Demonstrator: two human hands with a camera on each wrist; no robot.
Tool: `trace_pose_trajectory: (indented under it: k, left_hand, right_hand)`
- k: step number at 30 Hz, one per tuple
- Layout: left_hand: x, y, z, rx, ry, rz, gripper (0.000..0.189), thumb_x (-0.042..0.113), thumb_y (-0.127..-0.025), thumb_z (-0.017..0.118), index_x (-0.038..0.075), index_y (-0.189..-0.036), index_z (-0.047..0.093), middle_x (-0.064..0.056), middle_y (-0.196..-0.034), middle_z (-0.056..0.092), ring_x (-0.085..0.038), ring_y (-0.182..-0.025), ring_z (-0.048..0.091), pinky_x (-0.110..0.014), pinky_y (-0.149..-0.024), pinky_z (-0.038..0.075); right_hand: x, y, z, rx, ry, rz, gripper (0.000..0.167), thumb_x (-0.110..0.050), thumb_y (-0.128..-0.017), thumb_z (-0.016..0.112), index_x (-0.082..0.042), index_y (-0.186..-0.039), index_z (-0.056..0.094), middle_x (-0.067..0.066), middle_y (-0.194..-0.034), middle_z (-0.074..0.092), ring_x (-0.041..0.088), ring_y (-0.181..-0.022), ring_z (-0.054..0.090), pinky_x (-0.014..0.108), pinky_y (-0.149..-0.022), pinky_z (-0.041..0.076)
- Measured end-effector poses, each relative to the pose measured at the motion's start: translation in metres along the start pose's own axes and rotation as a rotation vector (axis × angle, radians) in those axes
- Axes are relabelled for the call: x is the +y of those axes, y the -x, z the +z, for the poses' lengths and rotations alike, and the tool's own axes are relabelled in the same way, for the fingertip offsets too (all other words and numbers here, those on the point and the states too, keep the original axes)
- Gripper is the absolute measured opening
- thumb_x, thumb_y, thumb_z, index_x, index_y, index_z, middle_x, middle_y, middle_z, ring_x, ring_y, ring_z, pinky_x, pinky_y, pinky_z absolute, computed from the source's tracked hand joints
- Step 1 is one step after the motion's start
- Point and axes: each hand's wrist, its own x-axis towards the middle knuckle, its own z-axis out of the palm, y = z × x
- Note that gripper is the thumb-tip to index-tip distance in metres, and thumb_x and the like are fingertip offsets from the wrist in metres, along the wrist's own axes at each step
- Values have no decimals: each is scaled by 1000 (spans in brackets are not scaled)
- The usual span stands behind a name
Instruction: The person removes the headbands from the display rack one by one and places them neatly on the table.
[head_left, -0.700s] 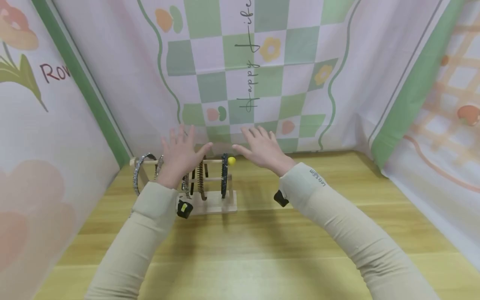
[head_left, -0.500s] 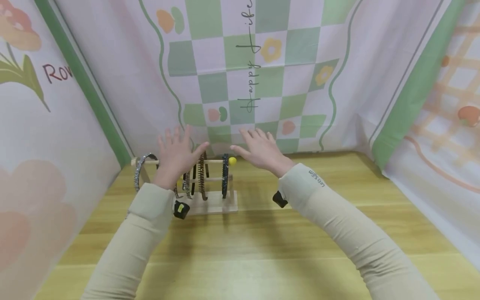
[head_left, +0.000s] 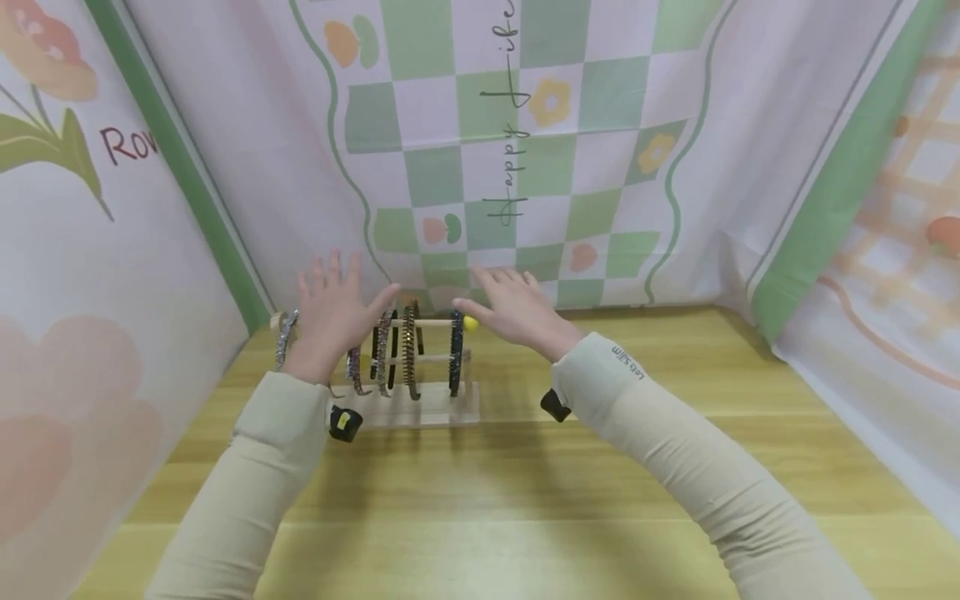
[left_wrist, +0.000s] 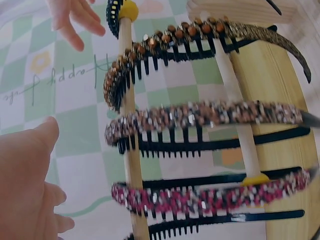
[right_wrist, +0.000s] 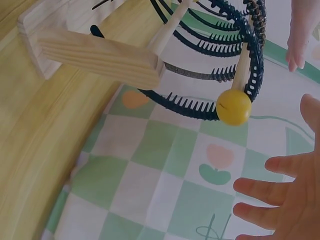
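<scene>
A wooden rack [head_left: 467,407] holds several toothed headbands on its rods. In the head view my left hand [head_left: 330,321] hovers over the rack's left part with fingers spread, holding nothing and covering some headbands. My right hand [head_left: 519,310] is held out by the rack's right end, fingers straight, near the yellow ball [right_wrist: 234,107] on the rod's tip. Closest to that ball hangs a dark blue headband [head_left: 456,354]. A brown beaded headband [left_wrist: 175,40], a speckled pinkish headband [left_wrist: 200,115] and a magenta one [left_wrist: 200,199] line up in the left wrist view. A silver headband [head_left: 285,340] hangs at the far left.
The rack stands on a wood-grain table [head_left: 525,500], close to a checkered cloth backdrop [head_left: 555,175]. Printed cloth walls rise on the left [head_left: 150,250] and right [head_left: 885,333]. Black wrist cameras sit under both cuffs.
My left hand has moved left along the rack, uncovering headbands in the middle. My right hand has shifted slightly left, towards the yellow ball. The head view has turned a little to the left.
</scene>
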Motion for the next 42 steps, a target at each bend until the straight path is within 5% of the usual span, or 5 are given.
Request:
trace_pose_trajectory:
  k: [21, 42]
  left_hand:
    - [-37, 16, -9, 45, 72, 20, 88, 63, -91, 27, -2, -145, 1, -29, -147, -8, -46, -132, -10, -50, -106, -13]
    - [-77, 29, -7, 93, 95, 84, 82, 51, -95, 36, -11, -142, 8, -33, -145, 3, -47, -133, 0, -51, -109, -4]
  right_hand:
    - [-12, 0, 14, -60, -126, -20, 75, -57, -92, 38, -7, -146, 21, 14, -146, 29, 32, -129, 32, 46, -107, 25]
    - [-14, -1, 25, -57, -193, -49, 71, -55, -92, 41, -10, -145, 27, 11, -145, 33, 29, -128, 36, 43, -107, 28]
